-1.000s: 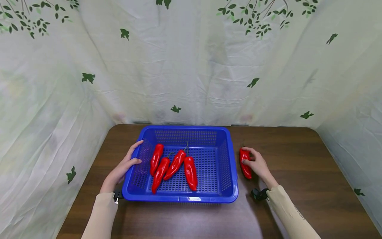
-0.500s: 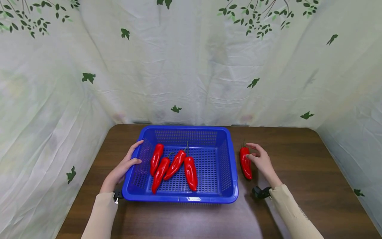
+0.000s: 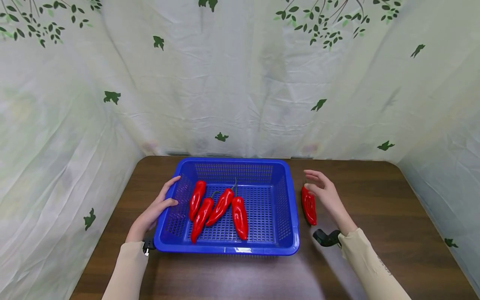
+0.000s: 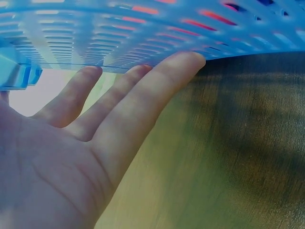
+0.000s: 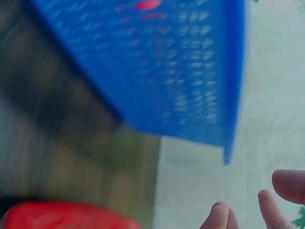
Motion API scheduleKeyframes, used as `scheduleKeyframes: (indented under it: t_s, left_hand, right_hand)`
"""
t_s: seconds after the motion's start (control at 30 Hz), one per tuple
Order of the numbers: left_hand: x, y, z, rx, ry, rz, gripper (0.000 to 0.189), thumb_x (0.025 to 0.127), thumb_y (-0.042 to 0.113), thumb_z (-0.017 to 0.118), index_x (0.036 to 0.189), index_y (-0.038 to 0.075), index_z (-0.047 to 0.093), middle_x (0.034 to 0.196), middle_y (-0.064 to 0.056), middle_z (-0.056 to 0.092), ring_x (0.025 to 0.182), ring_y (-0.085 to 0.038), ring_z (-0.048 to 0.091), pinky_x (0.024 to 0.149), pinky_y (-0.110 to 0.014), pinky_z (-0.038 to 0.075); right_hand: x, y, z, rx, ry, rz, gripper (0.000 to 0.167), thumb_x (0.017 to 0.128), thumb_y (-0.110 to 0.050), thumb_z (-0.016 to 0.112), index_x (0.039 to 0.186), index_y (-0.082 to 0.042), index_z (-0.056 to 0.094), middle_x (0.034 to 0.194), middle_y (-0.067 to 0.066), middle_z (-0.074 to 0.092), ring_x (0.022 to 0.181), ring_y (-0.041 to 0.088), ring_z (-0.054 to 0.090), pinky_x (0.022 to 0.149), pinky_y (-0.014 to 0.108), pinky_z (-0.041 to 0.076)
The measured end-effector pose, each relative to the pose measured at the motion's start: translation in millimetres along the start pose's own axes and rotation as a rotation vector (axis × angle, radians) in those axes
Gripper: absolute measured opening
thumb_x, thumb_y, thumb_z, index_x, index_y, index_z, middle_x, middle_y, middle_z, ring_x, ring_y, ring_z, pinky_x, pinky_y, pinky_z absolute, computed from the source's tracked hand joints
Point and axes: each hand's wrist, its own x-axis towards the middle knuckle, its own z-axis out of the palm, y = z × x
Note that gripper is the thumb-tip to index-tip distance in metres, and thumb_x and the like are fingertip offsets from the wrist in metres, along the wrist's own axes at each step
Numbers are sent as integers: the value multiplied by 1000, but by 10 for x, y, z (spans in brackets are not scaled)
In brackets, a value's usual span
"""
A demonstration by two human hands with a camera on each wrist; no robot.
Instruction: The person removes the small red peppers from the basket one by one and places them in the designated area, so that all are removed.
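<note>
A blue plastic basket with slotted walls stands on the wooden table. Several glossy red chili peppers lie in its left and middle part, some with green stems. My left hand grips the basket's left side, thumb over the rim; in the left wrist view its long fingers reach along the outer wall. To the right of the basket, another red chili pepper lies on the table. Over its stem end hovers my right hand, fingers loosely bent and apart. The right wrist view shows nothing between those fingers.
The brown table extends right of the basket and in front of it. A pale curtain with green leaf prints hangs behind the table's far edge. Dark wrist cameras are strapped under both sleeves.
My right hand has released the pepper beside the basket and lifted slightly away from it toward the far side. That pepper stays on the table. The left hand and basket have not moved.
</note>
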Motion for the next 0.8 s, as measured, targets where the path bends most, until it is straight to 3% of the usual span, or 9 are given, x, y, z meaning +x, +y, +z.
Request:
scheduleKeyframes:
  t_s: [0.17,0.33,0.5,0.8]
  left_hand:
    - [-5,5,3,-3,-1,-6,72,94,8,43,152,34,8,151,-21,2,125,-55,28,85,-55,47]
    - [-1,1,-3,-3,3,-8,71,95,8,43,152,33,9,151,-20,3,124,-52,29,85,-52,48]
    - [2,-11,-8,-3,5,-2,71,95,7,42,152,33,9,151,-21,3,123,-52,30,84,-52,48]
    - [8,-14,-1,-9,-3,9,71,95,7,42,152,33,8,151,-21,3,123,-53,29,85,-53,48]
  right_hand:
    - [15,-102,63,92,-44,-28,44,97,-9,50,140,-1,41,136,23,45,116,29,50,95,46,45]
    - [14,-241,168,134,-108,-51,41,98,-8,49,137,2,43,132,27,48,109,32,55,91,40,48]
    - [25,-357,317,146,-195,-53,41,97,-10,51,137,1,44,129,27,50,109,39,55,88,39,49]
    - [64,-518,607,144,-312,-43,40,96,-10,52,135,-1,47,123,20,57,100,26,61,86,43,49]
